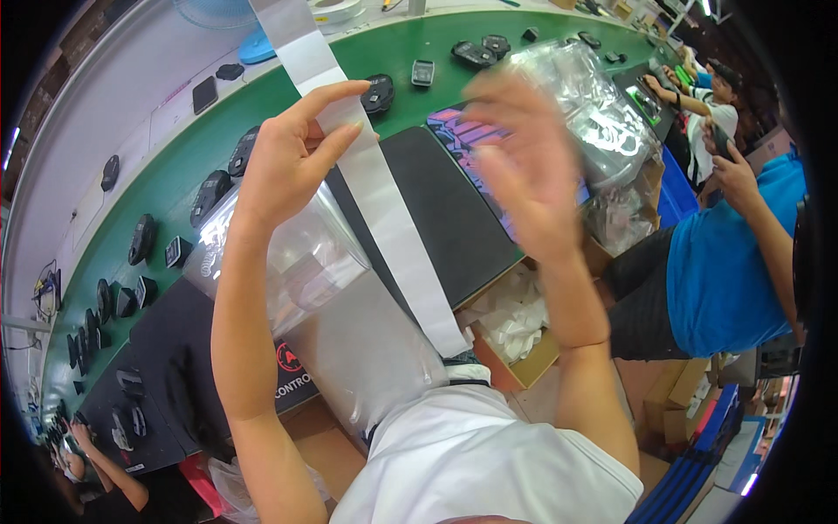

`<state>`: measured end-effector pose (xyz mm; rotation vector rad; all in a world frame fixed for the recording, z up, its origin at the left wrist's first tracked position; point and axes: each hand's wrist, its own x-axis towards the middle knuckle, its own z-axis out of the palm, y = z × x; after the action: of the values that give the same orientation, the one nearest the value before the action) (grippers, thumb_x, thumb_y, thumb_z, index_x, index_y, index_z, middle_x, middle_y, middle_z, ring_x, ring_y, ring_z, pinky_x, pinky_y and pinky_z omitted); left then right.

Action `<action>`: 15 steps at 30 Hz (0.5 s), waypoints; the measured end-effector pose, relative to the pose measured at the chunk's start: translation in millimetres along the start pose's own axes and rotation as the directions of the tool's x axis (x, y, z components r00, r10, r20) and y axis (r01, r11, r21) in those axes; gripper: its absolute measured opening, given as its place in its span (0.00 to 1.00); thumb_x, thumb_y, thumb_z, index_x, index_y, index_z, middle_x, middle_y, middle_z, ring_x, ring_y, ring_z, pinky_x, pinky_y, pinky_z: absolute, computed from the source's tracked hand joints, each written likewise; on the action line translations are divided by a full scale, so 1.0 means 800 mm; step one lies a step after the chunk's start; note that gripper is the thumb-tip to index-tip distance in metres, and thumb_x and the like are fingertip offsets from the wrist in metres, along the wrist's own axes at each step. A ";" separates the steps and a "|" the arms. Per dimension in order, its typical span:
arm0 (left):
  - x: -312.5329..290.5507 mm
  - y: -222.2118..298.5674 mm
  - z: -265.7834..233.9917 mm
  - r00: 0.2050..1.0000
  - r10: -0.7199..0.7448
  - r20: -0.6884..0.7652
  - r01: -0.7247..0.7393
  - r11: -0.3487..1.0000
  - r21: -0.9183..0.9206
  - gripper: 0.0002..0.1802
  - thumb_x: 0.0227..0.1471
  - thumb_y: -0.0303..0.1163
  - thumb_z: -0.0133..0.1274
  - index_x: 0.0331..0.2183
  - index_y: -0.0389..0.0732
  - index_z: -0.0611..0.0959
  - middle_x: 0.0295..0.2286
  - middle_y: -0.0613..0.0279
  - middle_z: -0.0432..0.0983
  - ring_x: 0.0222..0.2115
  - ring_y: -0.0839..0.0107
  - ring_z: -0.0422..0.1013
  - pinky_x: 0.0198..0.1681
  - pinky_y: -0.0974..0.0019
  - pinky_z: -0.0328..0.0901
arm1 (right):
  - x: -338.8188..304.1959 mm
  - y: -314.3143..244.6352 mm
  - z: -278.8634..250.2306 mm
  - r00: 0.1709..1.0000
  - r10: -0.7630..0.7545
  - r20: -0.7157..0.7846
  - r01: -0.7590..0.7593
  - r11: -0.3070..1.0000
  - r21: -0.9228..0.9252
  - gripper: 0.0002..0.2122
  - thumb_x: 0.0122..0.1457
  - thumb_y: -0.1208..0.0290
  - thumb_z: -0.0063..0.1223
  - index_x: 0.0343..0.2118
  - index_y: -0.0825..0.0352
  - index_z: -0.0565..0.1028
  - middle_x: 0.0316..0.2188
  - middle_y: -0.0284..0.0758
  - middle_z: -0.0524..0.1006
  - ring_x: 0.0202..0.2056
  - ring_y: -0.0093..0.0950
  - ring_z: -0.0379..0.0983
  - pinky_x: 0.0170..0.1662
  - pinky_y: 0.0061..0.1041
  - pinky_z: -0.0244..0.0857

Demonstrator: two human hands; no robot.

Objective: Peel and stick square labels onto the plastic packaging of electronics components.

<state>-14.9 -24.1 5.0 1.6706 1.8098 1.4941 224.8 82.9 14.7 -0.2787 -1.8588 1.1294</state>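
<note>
My left hand is raised and pinches a long white strip between thumb and forefinger. The strip runs from the top of the view down to my lap. My right hand is lifted beside it, fingers spread and blurred, holding nothing that I can see. A clear plastic bag lies under my left forearm on the black mat. More clear bags are heaped behind my right hand.
A green conveyor table carries several black computer mice and small parts. A cardboard box with white pieces sits by my right elbow. A person in a blue shirt sits at my right; others work further along.
</note>
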 end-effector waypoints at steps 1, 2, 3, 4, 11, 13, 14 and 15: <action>0.001 0.006 -0.001 1.000 -0.005 0.012 0.004 0.999 0.052 0.23 0.54 0.29 0.58 0.53 0.48 0.81 0.14 0.71 0.60 0.17 0.83 0.53 0.22 0.72 0.52 | -0.005 0.043 0.011 0.989 0.090 0.116 -0.093 0.995 0.025 0.26 0.60 0.69 0.60 0.58 0.71 0.65 0.52 0.41 0.73 0.50 0.27 0.72 0.49 0.25 0.68; 0.000 0.008 -0.002 1.000 -0.007 0.026 0.005 0.997 0.078 0.23 0.53 0.29 0.59 0.53 0.47 0.80 0.15 0.72 0.63 0.17 0.83 0.55 0.22 0.73 0.53 | -0.014 0.063 0.026 0.947 0.247 0.207 -0.281 0.947 0.154 0.23 0.63 0.68 0.57 0.57 0.72 0.67 0.50 0.39 0.75 0.48 0.25 0.73 0.50 0.25 0.68; 0.000 0.009 -0.004 1.000 0.003 0.027 -0.005 0.997 0.077 0.23 0.53 0.29 0.59 0.53 0.47 0.80 0.15 0.72 0.63 0.17 0.83 0.55 0.22 0.73 0.53 | -0.022 0.075 0.042 0.871 0.379 0.312 -0.462 0.848 0.260 0.20 0.65 0.68 0.53 0.56 0.72 0.68 0.47 0.37 0.77 0.47 0.23 0.73 0.51 0.24 0.67; 0.000 0.010 -0.006 0.998 -0.015 0.061 0.012 0.998 0.055 0.24 0.54 0.27 0.58 0.54 0.43 0.79 0.27 0.70 0.72 0.21 0.86 0.61 0.26 0.76 0.58 | -0.028 0.089 0.058 0.878 0.355 0.322 -0.455 0.828 0.327 0.18 0.65 0.69 0.55 0.54 0.73 0.70 0.43 0.36 0.78 0.43 0.20 0.74 0.47 0.21 0.68; 0.001 0.011 -0.008 0.997 0.031 0.075 -0.032 0.999 0.007 0.29 0.50 0.22 0.60 0.55 0.38 0.77 0.48 0.61 0.78 0.38 0.79 0.75 0.41 0.73 0.70 | -0.021 0.110 0.099 0.914 0.269 0.304 -0.362 0.878 0.313 0.10 0.64 0.71 0.56 0.43 0.72 0.78 0.34 0.27 0.79 0.35 0.13 0.72 0.40 0.18 0.67; 0.001 0.003 -0.010 0.995 0.038 0.091 -0.030 0.995 -0.095 0.34 0.48 0.21 0.60 0.58 0.39 0.74 0.47 0.57 0.78 0.42 0.75 0.76 0.45 0.69 0.71 | -0.015 0.103 0.109 0.956 0.211 0.202 -0.282 0.849 0.446 0.06 0.61 0.73 0.56 0.34 0.71 0.78 0.23 0.22 0.71 0.27 0.11 0.63 0.29 0.17 0.60; 0.004 0.004 -0.003 0.992 0.057 0.112 -0.043 0.992 -0.119 0.34 0.48 0.21 0.60 0.58 0.39 0.74 0.47 0.57 0.78 0.42 0.75 0.76 0.45 0.69 0.71 | -0.017 0.101 0.105 0.961 0.217 0.171 -0.274 0.828 0.489 0.06 0.61 0.73 0.56 0.37 0.72 0.78 0.26 0.24 0.74 0.29 0.12 0.66 0.32 0.17 0.62; 0.002 0.006 -0.005 0.993 0.076 0.096 -0.061 0.987 -0.148 0.35 0.46 0.20 0.61 0.58 0.39 0.74 0.46 0.56 0.79 0.42 0.72 0.77 0.44 0.69 0.71 | -0.014 0.090 0.106 0.964 0.215 0.154 -0.265 0.797 0.543 0.07 0.62 0.74 0.55 0.39 0.72 0.78 0.28 0.26 0.77 0.30 0.12 0.69 0.34 0.17 0.65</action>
<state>-15.4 -25.8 10.8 1.7199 1.5678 1.5010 145.9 66.4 -63.3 -0.1275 -1.4975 1.8343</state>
